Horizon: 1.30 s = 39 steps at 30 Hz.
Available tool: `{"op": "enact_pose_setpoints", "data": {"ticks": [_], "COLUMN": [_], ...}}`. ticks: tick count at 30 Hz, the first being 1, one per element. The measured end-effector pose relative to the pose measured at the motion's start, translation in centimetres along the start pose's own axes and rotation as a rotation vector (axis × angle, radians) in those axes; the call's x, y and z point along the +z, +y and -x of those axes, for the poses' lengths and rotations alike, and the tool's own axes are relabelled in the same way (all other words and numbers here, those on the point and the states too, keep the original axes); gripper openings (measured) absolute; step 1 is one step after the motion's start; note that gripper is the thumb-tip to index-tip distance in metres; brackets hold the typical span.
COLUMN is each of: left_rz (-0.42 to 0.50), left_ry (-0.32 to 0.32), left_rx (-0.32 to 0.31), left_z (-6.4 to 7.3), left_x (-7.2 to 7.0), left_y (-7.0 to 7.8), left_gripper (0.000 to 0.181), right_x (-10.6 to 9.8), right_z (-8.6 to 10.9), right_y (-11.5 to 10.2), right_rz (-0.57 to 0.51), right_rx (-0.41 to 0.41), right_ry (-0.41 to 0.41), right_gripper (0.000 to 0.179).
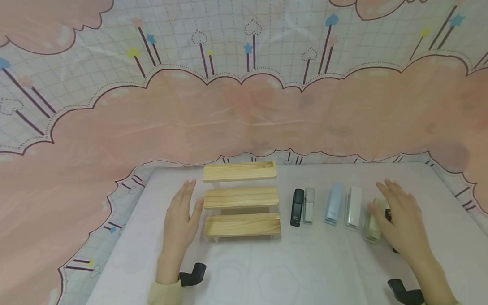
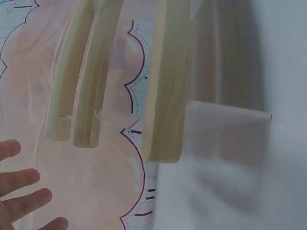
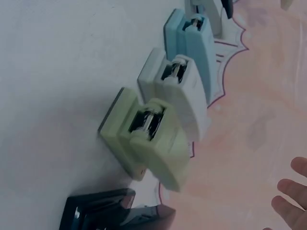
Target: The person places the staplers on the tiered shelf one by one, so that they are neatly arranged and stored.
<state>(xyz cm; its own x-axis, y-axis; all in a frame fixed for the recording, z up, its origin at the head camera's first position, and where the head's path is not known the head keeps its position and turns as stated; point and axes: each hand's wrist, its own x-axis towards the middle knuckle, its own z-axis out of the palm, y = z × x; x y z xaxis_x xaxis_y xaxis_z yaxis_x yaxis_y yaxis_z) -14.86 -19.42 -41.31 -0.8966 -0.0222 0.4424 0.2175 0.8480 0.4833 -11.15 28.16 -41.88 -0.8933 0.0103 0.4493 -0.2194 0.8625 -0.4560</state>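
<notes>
A three-tier wooden display stand [image 1: 241,198] with pale supports stands left of the table's middle. Just left of it is my left hand [image 1: 181,217], fingers extended and apart from the tiers. To the stand's right, a row of staplers runs across the table: a black stapler [image 1: 297,207], a small pale grey stapler [image 1: 309,206], a light blue stapler [image 1: 333,204], a white stapler [image 1: 353,208] and a light green stapler [image 1: 371,226]. My right hand [image 1: 404,221] hovers over the row's right end with relaxed fingers, partly hiding the green one and another black stapler [image 3: 110,211].
The white tabletop [image 1: 248,278] spreads in front of the stand and staplers. Behind it hangs a pink cloud-patterned cloth [image 1: 242,112]. Each wrist wears a black mount, the left mount [image 1: 193,275] near the stand's front corner.
</notes>
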Motion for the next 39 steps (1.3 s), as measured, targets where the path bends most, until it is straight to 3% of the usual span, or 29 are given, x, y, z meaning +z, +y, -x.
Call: {"op": "enact_pose_setpoints", "data": {"ticks": [7,24,33,39], "left_rz": [0.103,0.365,0.414,0.424], "left_ry": [-0.012,0.005,-0.040,-0.069], "left_rx": [-0.076,-0.227,-0.329,-0.364], "left_z": [0.4,1.1,1.6,2.1], "left_x": [0.7,2.5,3.1,3.4], "left_y": [0.0,-0.9,-1.4,-1.8], "left_gripper": [0.053,0.046,0.045,0.046], "right_x": [-0.5,-1.3,-1.8,-1.9], "right_z": [1.1,3.0,4.2,5.0], "right_y": [1.2,3.8,4.8,5.5], "right_rz": [-0.005,0.021,0.033,0.050], "right_rx": [-0.009,0.058,0.154,0.229], "right_ry": [0.034,0.060,0.026,-0.021], "right_gripper": [0.053,0.052,0.053,0.056]}}
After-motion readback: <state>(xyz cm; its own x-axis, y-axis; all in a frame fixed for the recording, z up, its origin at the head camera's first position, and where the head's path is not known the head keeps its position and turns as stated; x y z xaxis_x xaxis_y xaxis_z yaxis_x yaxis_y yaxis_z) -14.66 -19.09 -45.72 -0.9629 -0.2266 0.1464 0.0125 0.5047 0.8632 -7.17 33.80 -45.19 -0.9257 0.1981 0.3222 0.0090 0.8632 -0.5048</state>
